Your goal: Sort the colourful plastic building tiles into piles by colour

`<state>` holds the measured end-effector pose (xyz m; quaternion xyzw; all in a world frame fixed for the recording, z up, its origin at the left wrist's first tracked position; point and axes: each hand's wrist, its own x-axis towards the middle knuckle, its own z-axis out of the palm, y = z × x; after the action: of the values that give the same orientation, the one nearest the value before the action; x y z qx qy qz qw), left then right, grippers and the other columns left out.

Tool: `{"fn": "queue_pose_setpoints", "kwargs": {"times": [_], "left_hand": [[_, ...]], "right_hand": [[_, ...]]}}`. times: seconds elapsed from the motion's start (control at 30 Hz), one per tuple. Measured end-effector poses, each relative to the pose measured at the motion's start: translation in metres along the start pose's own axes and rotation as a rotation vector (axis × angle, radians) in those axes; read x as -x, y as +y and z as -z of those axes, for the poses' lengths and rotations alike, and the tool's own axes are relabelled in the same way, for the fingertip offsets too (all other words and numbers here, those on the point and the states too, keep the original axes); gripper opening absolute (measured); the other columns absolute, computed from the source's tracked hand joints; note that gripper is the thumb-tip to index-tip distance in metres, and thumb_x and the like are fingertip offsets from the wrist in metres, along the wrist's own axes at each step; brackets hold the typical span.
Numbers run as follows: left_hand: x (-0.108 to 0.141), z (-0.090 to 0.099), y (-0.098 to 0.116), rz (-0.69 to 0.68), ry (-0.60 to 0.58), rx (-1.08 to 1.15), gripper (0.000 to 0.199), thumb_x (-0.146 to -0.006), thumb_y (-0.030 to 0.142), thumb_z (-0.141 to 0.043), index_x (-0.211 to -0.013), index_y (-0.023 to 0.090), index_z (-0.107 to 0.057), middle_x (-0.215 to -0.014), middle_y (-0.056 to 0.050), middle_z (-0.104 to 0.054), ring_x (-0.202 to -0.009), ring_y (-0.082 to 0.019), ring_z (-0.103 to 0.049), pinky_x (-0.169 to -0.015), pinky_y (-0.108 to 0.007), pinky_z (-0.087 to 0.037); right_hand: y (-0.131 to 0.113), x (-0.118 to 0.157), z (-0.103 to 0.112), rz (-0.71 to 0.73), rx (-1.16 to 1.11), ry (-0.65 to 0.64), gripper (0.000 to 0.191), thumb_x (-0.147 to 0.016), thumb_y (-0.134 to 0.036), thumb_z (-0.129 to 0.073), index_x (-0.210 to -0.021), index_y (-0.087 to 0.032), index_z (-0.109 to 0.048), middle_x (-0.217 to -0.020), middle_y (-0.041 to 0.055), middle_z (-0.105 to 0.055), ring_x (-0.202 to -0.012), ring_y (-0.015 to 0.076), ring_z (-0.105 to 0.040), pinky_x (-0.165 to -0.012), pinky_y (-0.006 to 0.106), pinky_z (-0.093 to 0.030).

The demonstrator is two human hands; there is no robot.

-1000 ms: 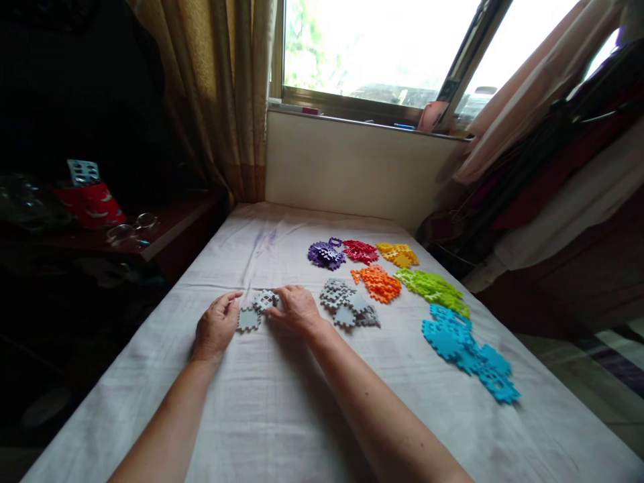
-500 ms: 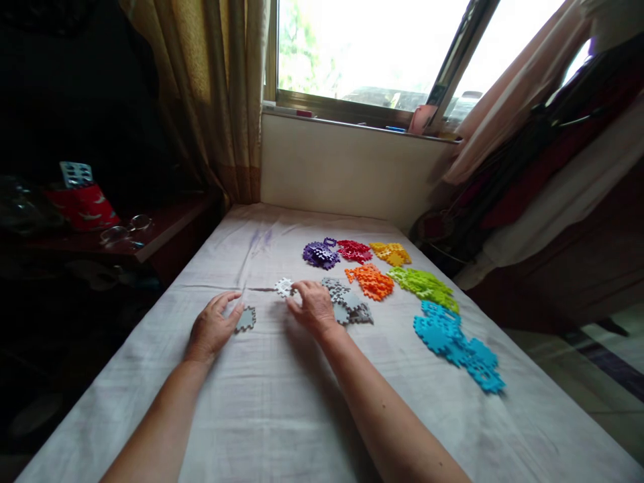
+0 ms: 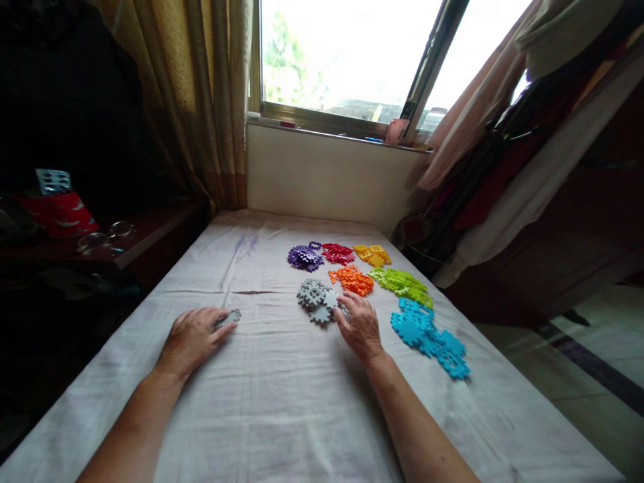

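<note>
My left hand [image 3: 194,339] is closed on a small grey tile [image 3: 229,318] with a toothed edge, thumb on the near side and fingers on the far side. The tile is tilted, and the fingers hide part of it. To the right of it lies a heap of grey gear-shaped tiles [image 3: 312,293], some with lattice middles. My right hand [image 3: 361,327] rests at the right side of this heap, thumb and fingers curved and parted over the tiles there. The hand covers the heap's right end.
Beyond and right of the grey heap lie purple pieces [image 3: 305,257], red pieces [image 3: 339,253], yellow pieces [image 3: 373,255], orange pieces [image 3: 353,280], green pieces [image 3: 402,285] and blue pieces [image 3: 427,332]. Eyeglasses [image 3: 105,235] lie on a dark side table. Clothes [image 3: 528,168] hang at the right.
My right hand has moved right onto the grey heap, and the pale toothed piece beside it no longer shows on the cloth. My left hand has closed around the grey tile. The view has shifted slightly.
</note>
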<state>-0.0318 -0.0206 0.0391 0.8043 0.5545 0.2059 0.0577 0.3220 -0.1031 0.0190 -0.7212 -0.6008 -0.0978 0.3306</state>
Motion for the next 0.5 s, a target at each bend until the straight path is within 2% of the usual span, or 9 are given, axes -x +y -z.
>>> {"fn": "queue_pose_setpoints", "kwargs": {"times": [0.07, 0.13, 0.23, 0.33, 0.4, 0.5], "left_hand": [[-0.001, -0.002, 0.014, -0.004, 0.044, 0.077, 0.038, -0.083, 0.055, -0.048, -0.085, 0.027, -0.073, -0.095, -0.005, -0.077, -0.093, -0.025, -0.068, -0.087, -0.035, -0.048], [-0.004, -0.007, 0.038, -0.006, 0.046, 0.205, 0.042, -0.086, 0.055, -0.044, -0.082, 0.026, -0.073, -0.091, -0.004, -0.077, -0.087, -0.023, -0.069, -0.08, -0.032, -0.05], [-0.015, -0.024, 0.081, -0.044, -0.09, 0.471, 0.043, -0.087, 0.053, -0.043, -0.086, 0.023, -0.074, -0.083, -0.001, -0.076, -0.077, -0.019, -0.069, -0.069, -0.027, -0.05], [-0.031, -0.044, 0.116, -0.09, -0.145, 0.5, 0.045, -0.088, 0.05, -0.042, -0.08, 0.02, -0.074, -0.071, 0.001, -0.072, -0.067, -0.016, -0.067, -0.06, -0.023, -0.048], [-0.041, -0.055, 0.13, -0.116, -0.133, 0.486, 0.045, -0.089, 0.049, -0.041, -0.082, 0.02, -0.075, -0.072, 0.002, -0.072, -0.069, -0.016, -0.067, -0.063, -0.023, -0.049], [-0.051, -0.065, 0.137, -0.117, -0.049, 0.445, 0.037, -0.085, 0.046, -0.051, -0.095, 0.02, -0.075, -0.091, -0.003, -0.075, -0.088, -0.021, -0.068, -0.082, -0.03, -0.052]], "right_hand": [[0.014, 0.007, 0.002, -0.037, -0.051, 0.033, 0.024, -0.086, -0.028, -0.055, -0.103, -0.023, -0.072, -0.122, 0.0089, -0.068, -0.113, 0.0247, -0.058, -0.098, 0.039, -0.043], [0.028, 0.012, 0.002, -0.092, -0.1, 0.072, 0.024, -0.085, -0.027, -0.053, -0.1, -0.023, -0.072, -0.118, 0.0093, -0.07, -0.109, 0.0245, -0.06, -0.097, 0.04, -0.045], [0.04, 0.015, -0.002, -0.139, -0.168, 0.111, 0.025, -0.084, -0.026, -0.051, -0.098, -0.022, -0.071, -0.115, 0.0101, -0.071, -0.109, 0.0239, -0.061, -0.098, 0.041, -0.046], [0.04, 0.016, -0.007, -0.153, -0.201, 0.144, 0.026, -0.083, -0.025, -0.05, -0.098, -0.02, -0.07, -0.115, 0.0113, -0.071, -0.108, 0.0236, -0.062, -0.099, 0.04, -0.046], [0.036, 0.016, -0.008, -0.147, -0.208, 0.172, 0.027, -0.084, -0.024, -0.049, -0.1, -0.019, -0.07, -0.114, 0.0121, -0.071, -0.108, 0.0237, -0.062, -0.099, 0.041, -0.046], [0.031, 0.014, 0.001, -0.092, -0.194, 0.2, 0.029, -0.086, -0.024, -0.047, -0.104, -0.019, -0.07, -0.115, 0.0117, -0.071, -0.109, 0.0239, -0.062, -0.1, 0.041, -0.046]]}}
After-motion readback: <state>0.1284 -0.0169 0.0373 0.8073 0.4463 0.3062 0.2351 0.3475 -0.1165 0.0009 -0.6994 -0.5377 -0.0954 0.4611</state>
